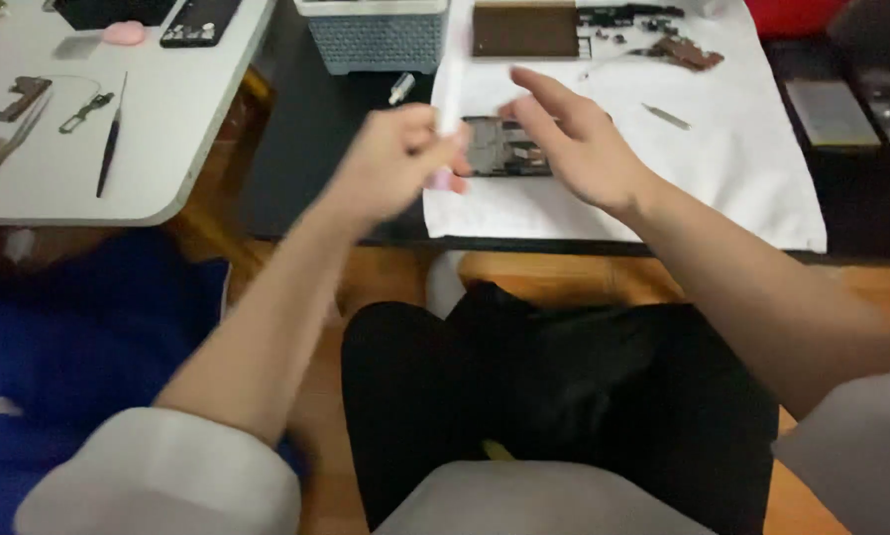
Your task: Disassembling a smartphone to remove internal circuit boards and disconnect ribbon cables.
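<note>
In front of me a dark table (311,149) carries a white cloth (732,159) and a grey slotted basket (376,40). On the cloth lie an opened phone frame (500,149), a brown panel (524,30), small parts (683,50) and tweezers (666,117).

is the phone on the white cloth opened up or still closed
Opened: the phone lies flat on the white cloth, its dark inner parts exposed, no back cover on it.
</note>
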